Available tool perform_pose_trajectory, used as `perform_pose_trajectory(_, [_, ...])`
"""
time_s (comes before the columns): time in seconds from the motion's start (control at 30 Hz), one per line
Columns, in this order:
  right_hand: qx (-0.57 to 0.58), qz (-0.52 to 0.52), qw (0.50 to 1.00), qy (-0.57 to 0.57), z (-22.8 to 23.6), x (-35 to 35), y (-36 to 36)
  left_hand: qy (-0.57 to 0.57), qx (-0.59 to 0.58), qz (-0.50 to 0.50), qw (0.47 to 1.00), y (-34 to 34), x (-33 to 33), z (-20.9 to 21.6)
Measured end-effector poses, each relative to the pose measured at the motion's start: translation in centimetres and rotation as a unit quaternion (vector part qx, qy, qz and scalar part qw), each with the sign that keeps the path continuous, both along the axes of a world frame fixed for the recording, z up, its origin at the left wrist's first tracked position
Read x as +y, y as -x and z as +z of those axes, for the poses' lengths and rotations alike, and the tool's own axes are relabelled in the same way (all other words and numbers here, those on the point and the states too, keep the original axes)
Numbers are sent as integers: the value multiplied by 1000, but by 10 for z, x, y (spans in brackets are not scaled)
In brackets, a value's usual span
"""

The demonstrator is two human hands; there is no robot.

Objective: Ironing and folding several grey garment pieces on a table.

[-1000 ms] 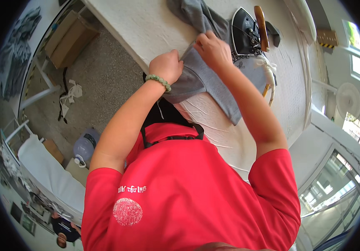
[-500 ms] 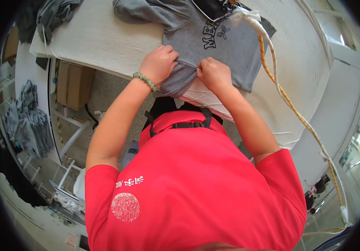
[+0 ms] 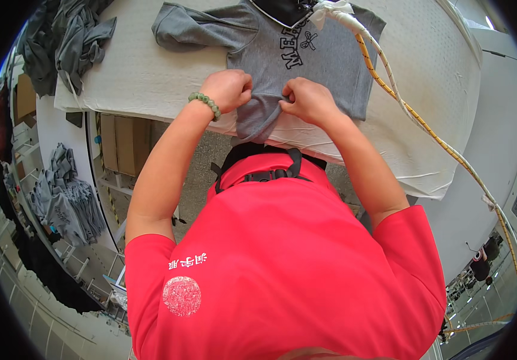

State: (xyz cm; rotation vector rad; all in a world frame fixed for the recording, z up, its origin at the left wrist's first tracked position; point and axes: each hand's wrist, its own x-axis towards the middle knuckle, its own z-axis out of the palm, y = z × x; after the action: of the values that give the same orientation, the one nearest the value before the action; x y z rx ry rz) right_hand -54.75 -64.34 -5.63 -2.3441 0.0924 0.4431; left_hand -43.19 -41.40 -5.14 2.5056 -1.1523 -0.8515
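A grey sweatshirt [image 3: 336, 66] with dark outlined lettering and a small bow motif lies spread on the pale padded table [image 3: 168, 78]. Its lower edge hangs loosely at the table's near side. My left hand [image 3: 227, 90], with a green bead bracelet on the wrist, is closed on the sweatshirt's left side near the hem. Opposite it, my right hand [image 3: 307, 99] pinches the fabric between thumb and fingers. Between the two hands the cloth is bunched into soft folds. One sleeve [image 3: 201, 27] stretches out to the left.
A black pale-edged tool [image 3: 282, 9] lies over the sweatshirt's upper part. From beside it, a white-wrapped hose and yellow cord [image 3: 414, 117] run down the right. Grey garments [image 3: 81, 42] are heaped at the far left corner. Cardboard boxes [image 3: 125, 144] stand under the table.
My view has shifted, so the table sits a little differently. The sweatshirt's hem area between my hands is more bunched, and my right fingers have changed their hold slightly.
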Motion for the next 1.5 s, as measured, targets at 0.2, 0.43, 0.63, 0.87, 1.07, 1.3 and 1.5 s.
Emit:
perform_pose_trajectory(0.2, [56, 70, 994, 66, -2, -9, -7, 80, -2, 27, 996, 6, 9, -6])
perform_pose_trajectory(0.43, [-36, 117, 988, 89, -5, 5, -6, 101, -64, 126, 985, 31, 15, -24])
perform_pose_trajectory(0.63, [-104, 115, 981, 114, -17, 11, -1, 110, -68, 400, 907, 67, 10, -15])
perform_pose_trajectory(0.87, [-99, 164, 979, 74, -14, 21, -27, 122, -13, 332, 935, 53, 26, -23])
perform_pose_trajectory(1.07, [86, 186, 978, 39, -2, 17, -49, 75, 21, 243, 967, 32, 31, -21])
perform_pose_trajectory(1.3, [-305, 229, 917, 120, -21, 53, -71, 97, -98, 552, 823, 75, -9, -22])
perform_pose_trajectory(1.5, [-320, 243, 907, 126, -49, 44, -75, 171, 96, 595, 780, 71, 1, -36])
